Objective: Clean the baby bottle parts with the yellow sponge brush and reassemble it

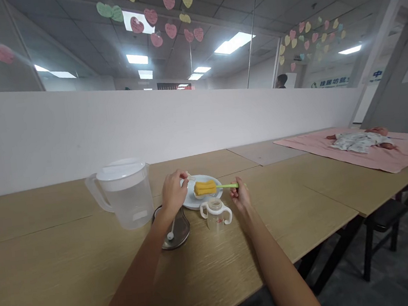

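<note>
My right hand (241, 196) is closed round the green handle of a brush (205, 187) with a yellow sponge head. That head is over a white plate (215, 202). At the plate's left side, my left hand (174, 190) pinches a small whitish piece (190, 176), too small to identify. Just in front of the plate stands a clear two-handled cup (216, 216), its top open. Below my left wrist lies a dark metal tray (181, 231) with a thin white stick-like item (170, 235) in it, partly hidden by my forearm.
A lidded clear pitcher (130, 198) stands left of my left hand. Far right, a baby-like figure (359, 141) lies on a pink cloth (378, 161). A black stool (386, 215) is beside the table (296, 221). A person's head shows behind the glass.
</note>
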Tool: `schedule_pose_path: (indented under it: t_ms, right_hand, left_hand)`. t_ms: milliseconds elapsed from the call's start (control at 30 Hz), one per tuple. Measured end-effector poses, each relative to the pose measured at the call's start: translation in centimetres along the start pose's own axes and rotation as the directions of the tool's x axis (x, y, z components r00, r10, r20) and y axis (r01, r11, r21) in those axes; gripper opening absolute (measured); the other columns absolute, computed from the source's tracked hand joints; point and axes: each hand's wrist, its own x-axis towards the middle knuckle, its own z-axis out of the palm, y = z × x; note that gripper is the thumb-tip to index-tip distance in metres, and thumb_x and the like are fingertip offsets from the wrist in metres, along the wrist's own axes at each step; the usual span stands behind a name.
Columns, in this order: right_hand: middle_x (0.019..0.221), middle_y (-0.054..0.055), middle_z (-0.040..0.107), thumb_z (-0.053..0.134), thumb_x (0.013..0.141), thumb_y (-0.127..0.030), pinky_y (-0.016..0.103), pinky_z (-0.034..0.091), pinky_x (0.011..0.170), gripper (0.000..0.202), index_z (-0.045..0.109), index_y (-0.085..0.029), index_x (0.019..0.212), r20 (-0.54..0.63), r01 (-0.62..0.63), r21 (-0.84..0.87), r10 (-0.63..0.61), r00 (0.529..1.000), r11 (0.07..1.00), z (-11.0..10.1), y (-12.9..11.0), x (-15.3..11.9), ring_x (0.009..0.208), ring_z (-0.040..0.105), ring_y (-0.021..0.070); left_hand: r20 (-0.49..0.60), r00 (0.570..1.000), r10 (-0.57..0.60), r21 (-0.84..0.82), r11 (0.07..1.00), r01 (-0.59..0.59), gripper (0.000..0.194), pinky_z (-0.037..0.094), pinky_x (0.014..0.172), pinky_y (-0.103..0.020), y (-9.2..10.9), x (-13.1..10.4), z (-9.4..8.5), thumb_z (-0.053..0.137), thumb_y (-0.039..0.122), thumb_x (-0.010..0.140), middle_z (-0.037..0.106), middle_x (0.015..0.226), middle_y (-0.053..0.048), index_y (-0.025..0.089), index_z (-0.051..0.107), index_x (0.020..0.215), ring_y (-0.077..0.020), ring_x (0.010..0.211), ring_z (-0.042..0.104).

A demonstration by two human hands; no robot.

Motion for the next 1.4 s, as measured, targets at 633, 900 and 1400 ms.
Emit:
schedule_pose_path:
  t_ms: [633,900,1400]
  right_hand:
    - [0.040,-0.009,0.044,0.060,0.075,-0.047,0.017,0.040,0.039,0.031,0.056,-0.017,0.067,-0.137,0.058,-0.076,-0.068,0.988,0.995,0.3,0.2,0.0,0.033,0.035,0.0036]
    - [0.035,-0.010,0.037,0.065,0.074,-0.041,0.015,0.034,0.033,0.029,0.054,-0.017,0.062,0.006,-0.048,-0.050,0.049,0.999,0.998,0.8,-0.3,-0.6,0.030,0.025,0.0022]
    - [0.042,-0.012,0.034,0.062,0.074,-0.046,0.014,0.036,0.035,0.031,0.048,-0.020,0.067,-0.065,0.033,0.004,-0.033,0.997,0.999,-0.2,-0.2,0.2,0.032,0.028,0.0015]
  left_hand:
    - [0.065,0.995,-0.072,-0.307,0.948,0.089,0.008,0.048,0.063,-0.026,-0.2,0.3,0.7,0.056,0.025,0.072,0.066,0.080,-0.003,0.019,0.053,0.074,-0.0140,0.067,0.061]
    - [0.023,0.995,-0.101,-0.248,0.963,0.103,0.007,0.048,0.063,-0.027,-0.3,0.3,0.3,0.056,0.026,0.072,0.066,0.077,-0.003,0.019,0.053,0.074,-0.0155,0.068,0.062]
    - [0.104,0.983,-0.148,-0.440,0.880,0.179,0.014,0.049,0.062,-0.025,-0.4,0.5,0.5,0.061,0.028,0.063,0.064,0.072,-0.001,0.018,0.055,0.071,-0.0135,0.065,0.061]
